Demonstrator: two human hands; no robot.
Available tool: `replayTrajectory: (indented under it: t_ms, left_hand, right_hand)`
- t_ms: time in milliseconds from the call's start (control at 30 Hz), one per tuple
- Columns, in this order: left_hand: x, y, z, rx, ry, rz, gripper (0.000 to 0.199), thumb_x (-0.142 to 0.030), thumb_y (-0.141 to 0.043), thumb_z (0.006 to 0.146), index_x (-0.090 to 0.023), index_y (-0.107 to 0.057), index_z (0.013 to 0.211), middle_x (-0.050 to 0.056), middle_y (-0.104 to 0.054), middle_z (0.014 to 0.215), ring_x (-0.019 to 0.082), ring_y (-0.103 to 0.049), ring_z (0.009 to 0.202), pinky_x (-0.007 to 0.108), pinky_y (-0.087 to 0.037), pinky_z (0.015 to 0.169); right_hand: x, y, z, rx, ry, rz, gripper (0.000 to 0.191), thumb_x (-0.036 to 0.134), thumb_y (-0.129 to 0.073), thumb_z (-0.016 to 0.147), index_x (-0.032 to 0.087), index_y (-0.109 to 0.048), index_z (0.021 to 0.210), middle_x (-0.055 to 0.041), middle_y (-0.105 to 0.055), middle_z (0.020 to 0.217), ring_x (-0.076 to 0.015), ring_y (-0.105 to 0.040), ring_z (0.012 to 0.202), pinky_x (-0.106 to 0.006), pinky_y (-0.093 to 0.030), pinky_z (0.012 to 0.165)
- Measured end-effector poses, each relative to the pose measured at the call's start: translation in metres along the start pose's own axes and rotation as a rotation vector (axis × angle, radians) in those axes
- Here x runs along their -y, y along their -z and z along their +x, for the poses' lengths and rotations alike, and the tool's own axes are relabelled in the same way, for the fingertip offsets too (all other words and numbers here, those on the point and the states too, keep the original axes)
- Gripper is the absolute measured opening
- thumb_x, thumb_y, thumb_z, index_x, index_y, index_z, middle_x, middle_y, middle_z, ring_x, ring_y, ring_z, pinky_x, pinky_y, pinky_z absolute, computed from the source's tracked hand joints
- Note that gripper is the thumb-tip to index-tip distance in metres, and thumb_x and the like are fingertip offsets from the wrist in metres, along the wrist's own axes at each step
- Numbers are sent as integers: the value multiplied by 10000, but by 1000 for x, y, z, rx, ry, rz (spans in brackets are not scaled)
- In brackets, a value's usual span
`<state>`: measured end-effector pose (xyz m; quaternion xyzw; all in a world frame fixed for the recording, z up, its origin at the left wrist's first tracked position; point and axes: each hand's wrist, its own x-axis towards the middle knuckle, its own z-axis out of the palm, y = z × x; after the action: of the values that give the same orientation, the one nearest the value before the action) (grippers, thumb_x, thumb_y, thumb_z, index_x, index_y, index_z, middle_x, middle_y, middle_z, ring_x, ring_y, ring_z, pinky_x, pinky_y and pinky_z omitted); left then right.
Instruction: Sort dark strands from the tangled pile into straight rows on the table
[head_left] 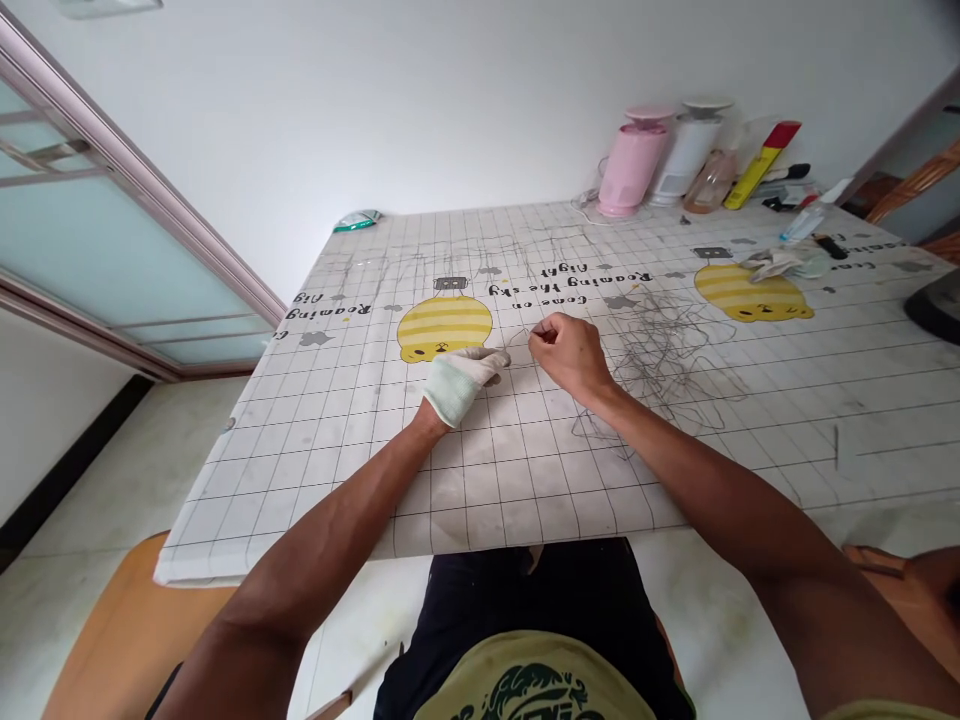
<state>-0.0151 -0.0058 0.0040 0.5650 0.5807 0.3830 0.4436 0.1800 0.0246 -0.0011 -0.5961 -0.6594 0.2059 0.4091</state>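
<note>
My left hand point(463, 380), in a white and pale green work glove, is pinched closed above the middle of the table. Bare and also pinched, my right hand point(571, 352) is a short way to its right. A thin grey wire-like strand point(517, 338) shows faintly in the gap between the two sets of fingertips; its ends are hidden in the fingers. Beside my right wrist lies a loose tangle of thin grey strands point(664, 345). More strands point(450, 245) are laid out separately along the far left part of the table.
The table wears a white grid-patterned cloth point(322, 480) with yellow bear prints. At the back stand a pink cylinder device point(634, 165), a white one point(686, 155), bottles and a yellow-red box point(761, 168). Another glove point(787, 263) lies right; a green packet point(358, 221) lies far left.
</note>
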Motion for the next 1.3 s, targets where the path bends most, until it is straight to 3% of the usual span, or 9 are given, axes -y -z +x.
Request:
replayTrajectory:
  t_ms: [167,367,533,700,833,967,1100,1300]
  left_hand:
    - [17,4,16,7,-30,-245,285,-434,-715,899,-170,-820,874,75,-792,929,148,-657,718,283,-541,732]
    - [27,14,25,169,-9,-617,320,-456,-807,883,-152,-706,897,76,-725,959,103,-585,642,259,-487,619]
    - [21,16,22,260,52,-791,353,-444,-851,896,-167,-632,892,25,-647,880,84,-555,642,211,-472,580]
    - [14,16,19,217,70,-890,372,-409,-892,877,-166,-611,861,6,-596,854,91,-583,715,188,-447,571]
    - [11,20,15,232,62,-847,376,-379,-902,860,-161,-598,820,-1,-560,822,90,-559,694,191,-427,550]
    - [13,30,14,296,35,-698,374,-383,-900,846,-154,-611,780,17,-565,798,102,-551,668,207,-428,524]
    - [19,37,18,420,84,-535,412,-403,-932,810,-151,-614,733,28,-583,748,111,-563,641,219,-424,511]
    - [23,39,22,484,129,-413,436,-478,-933,813,-134,-669,768,61,-654,748,123,-605,632,235,-458,522]
  right_hand:
    - [-7,7,0,211,-147,359,56,226,-737,836,196,-731,789,-51,-725,720,-183,-633,640,-312,-462,559]
    - [-14,7,-1,513,-215,938,215,327,-888,821,188,-725,827,-106,-780,923,-254,-751,881,-397,-591,819]
    - [-14,2,-3,553,-173,1016,285,398,-927,825,189,-795,967,-62,-738,898,-199,-698,815,-376,-584,804]
    - [-17,1,-6,533,-90,922,306,463,-863,903,198,-842,1056,-53,-726,874,-182,-665,771,-371,-577,771]
    - [-18,6,-8,424,75,598,296,488,-769,985,223,-858,1081,-37,-710,824,-176,-641,711,-365,-565,708]
    - [-22,18,-7,375,401,204,280,445,-653,1066,249,-848,1103,-44,-713,847,-200,-654,749,-370,-552,689]
    - [-27,29,-3,426,747,-62,326,350,-526,1128,245,-817,1024,-57,-665,833,-210,-610,759,-361,-494,646]
    - [-29,36,1,478,841,-172,320,291,-495,1136,250,-788,1015,-60,-671,840,-233,-616,802,-384,-507,686]
